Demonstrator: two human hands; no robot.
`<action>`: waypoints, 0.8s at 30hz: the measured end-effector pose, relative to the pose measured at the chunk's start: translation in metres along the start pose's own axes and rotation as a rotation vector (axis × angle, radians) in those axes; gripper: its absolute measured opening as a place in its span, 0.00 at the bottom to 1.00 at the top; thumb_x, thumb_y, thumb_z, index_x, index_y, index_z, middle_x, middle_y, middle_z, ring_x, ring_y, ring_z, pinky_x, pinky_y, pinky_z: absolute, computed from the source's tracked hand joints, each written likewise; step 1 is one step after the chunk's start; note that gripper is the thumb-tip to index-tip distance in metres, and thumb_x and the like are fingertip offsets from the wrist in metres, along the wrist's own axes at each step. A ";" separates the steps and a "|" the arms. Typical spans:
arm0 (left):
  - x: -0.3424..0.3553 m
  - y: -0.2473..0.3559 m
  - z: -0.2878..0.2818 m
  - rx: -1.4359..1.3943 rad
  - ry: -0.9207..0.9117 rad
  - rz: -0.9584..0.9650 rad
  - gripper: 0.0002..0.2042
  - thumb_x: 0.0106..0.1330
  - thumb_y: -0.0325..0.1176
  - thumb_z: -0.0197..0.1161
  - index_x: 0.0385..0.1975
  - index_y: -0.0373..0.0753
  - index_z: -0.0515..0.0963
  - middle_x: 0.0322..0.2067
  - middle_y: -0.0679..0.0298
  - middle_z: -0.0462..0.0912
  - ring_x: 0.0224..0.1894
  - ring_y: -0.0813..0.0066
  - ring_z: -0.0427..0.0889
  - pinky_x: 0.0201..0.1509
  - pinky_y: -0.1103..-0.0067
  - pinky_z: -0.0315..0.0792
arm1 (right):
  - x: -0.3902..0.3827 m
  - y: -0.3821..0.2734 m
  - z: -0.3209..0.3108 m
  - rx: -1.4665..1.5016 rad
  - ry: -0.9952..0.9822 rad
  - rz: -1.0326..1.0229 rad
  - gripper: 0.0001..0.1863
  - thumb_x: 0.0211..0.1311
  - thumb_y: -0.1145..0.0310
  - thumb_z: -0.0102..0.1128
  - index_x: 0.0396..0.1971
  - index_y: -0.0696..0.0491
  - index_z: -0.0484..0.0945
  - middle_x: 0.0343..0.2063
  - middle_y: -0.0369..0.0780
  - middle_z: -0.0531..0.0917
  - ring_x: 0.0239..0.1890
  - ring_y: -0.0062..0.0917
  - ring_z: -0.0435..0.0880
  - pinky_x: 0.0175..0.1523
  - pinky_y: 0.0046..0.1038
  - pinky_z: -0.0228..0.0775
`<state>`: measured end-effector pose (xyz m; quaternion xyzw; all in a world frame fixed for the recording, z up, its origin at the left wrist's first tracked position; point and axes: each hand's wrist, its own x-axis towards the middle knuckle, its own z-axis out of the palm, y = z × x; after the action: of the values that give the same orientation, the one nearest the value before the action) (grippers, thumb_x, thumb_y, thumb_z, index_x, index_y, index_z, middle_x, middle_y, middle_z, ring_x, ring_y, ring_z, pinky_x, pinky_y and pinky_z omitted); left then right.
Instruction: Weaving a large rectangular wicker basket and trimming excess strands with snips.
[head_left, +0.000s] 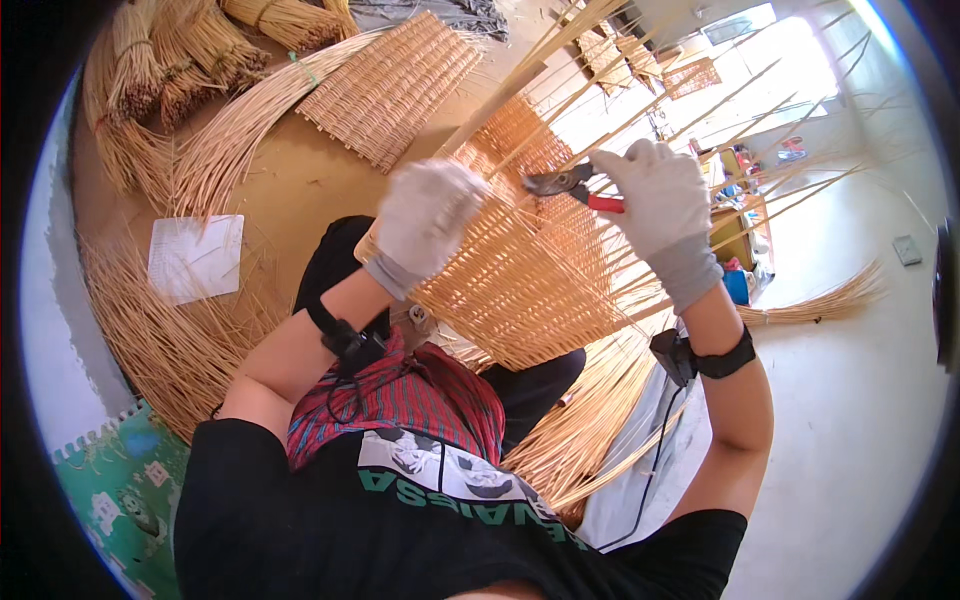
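Note:
A woven wicker basket (520, 285) with long loose stakes sticking out at its upper right stands over my legs. My right hand (660, 200), in a white work glove with a grey cuff, holds a pair of pruning shears (560, 183) with a red handle. The blades point left, above the basket's weave and among the stakes. My left hand (430, 215), gloved the same way, is at the basket's upper left side. Motion smears its fingers, so I cannot make out whether it grips anything.
A flat woven panel (392, 88) lies beyond my left hand. Tied bundles of wicker rods (190, 50) are piled at the far left, loose rods (150, 310) below them beside a white sheet (196, 258). More rods (590, 430) lie under the basket's right side.

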<state>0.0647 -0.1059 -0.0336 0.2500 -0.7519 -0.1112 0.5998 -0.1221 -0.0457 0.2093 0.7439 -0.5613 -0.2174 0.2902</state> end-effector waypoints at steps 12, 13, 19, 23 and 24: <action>-0.009 0.008 -0.011 -0.342 -0.196 0.219 0.18 0.59 0.24 0.62 0.50 0.45 0.82 0.49 0.61 0.86 0.47 0.58 0.86 0.50 0.64 0.81 | 0.013 0.003 0.020 0.069 0.374 -0.277 0.32 0.51 0.58 0.78 0.59 0.43 0.81 0.43 0.37 0.80 0.51 0.33 0.80 0.64 0.39 0.69; -0.012 0.003 -0.020 -0.324 -0.211 0.154 0.18 0.58 0.23 0.61 0.49 0.45 0.83 0.48 0.61 0.87 0.45 0.58 0.87 0.49 0.64 0.81 | 0.016 0.001 0.026 0.058 0.394 -0.329 0.29 0.53 0.60 0.75 0.58 0.43 0.81 0.41 0.36 0.80 0.50 0.32 0.81 0.60 0.38 0.70; -0.010 0.010 -0.039 -0.279 -0.223 0.178 0.16 0.58 0.28 0.63 0.47 0.46 0.83 0.45 0.64 0.88 0.40 0.59 0.87 0.43 0.65 0.80 | 0.018 -0.019 0.044 -0.009 0.279 -0.295 0.18 0.60 0.64 0.67 0.52 0.39 0.82 0.31 0.33 0.76 0.37 0.28 0.81 0.35 0.36 0.72; -0.010 0.028 -0.032 -0.304 -0.504 0.272 0.12 0.65 0.40 0.67 0.45 0.47 0.84 0.40 0.67 0.89 0.35 0.63 0.87 0.37 0.68 0.79 | 0.008 -0.002 0.025 -0.004 0.083 -0.230 0.16 0.60 0.64 0.67 0.49 0.40 0.82 0.31 0.33 0.78 0.39 0.27 0.83 0.40 0.34 0.73; -0.012 0.031 -0.029 -0.345 -0.582 0.293 0.12 0.66 0.43 0.68 0.44 0.47 0.85 0.38 0.67 0.89 0.33 0.64 0.88 0.35 0.69 0.79 | 0.008 0.004 0.020 -0.011 0.126 -0.228 0.15 0.60 0.64 0.67 0.48 0.41 0.82 0.32 0.33 0.79 0.40 0.27 0.83 0.41 0.33 0.73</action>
<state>0.0871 -0.0691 -0.0216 -0.0072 -0.8892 -0.2155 0.4036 -0.1359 -0.0577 0.1975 0.8134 -0.4526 -0.2051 0.3024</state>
